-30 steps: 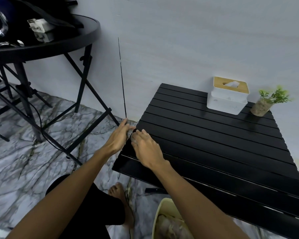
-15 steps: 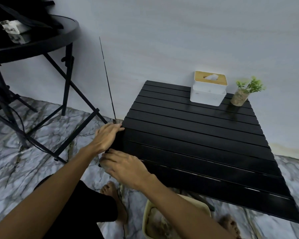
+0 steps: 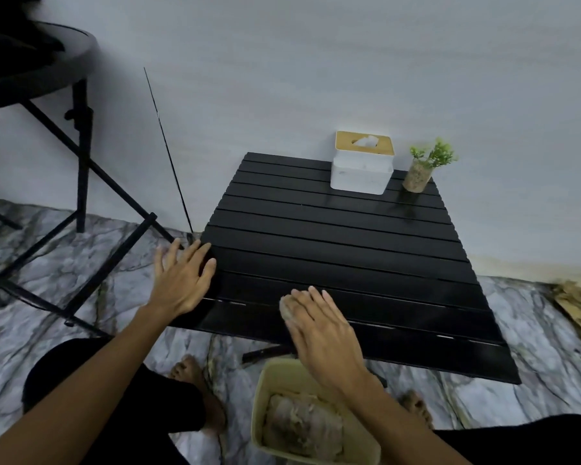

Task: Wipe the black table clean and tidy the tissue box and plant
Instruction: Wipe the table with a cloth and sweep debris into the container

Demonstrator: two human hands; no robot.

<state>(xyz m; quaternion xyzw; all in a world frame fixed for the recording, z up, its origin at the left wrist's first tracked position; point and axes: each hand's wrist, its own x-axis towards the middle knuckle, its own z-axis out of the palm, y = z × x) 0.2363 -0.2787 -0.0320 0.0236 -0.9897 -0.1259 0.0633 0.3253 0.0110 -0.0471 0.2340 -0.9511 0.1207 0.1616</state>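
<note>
A low black slatted table (image 3: 349,236) stands against the wall. At its far right sit a white tissue box (image 3: 361,172) with a wooden lid and a small green plant (image 3: 423,167) in a glass pot. My left hand (image 3: 182,280) lies flat with spread fingers on the table's near left corner. My right hand (image 3: 319,325) presses down on a crumpled greyish cloth (image 3: 286,310) near the table's front edge; only a bit of the cloth shows under the fingers.
A cream bin (image 3: 282,380) holding a wad of cloth stands on the marble floor under my right forearm. A black round folding table (image 3: 47,78) stands at the left. A thin black rod (image 3: 168,152) leans on the wall. My bare feet (image 3: 195,380) are near the bin.
My right hand has moved right along the front edge and now presses a cloth. My left hand has flattened on the table's left corner. The view has drawn back.
</note>
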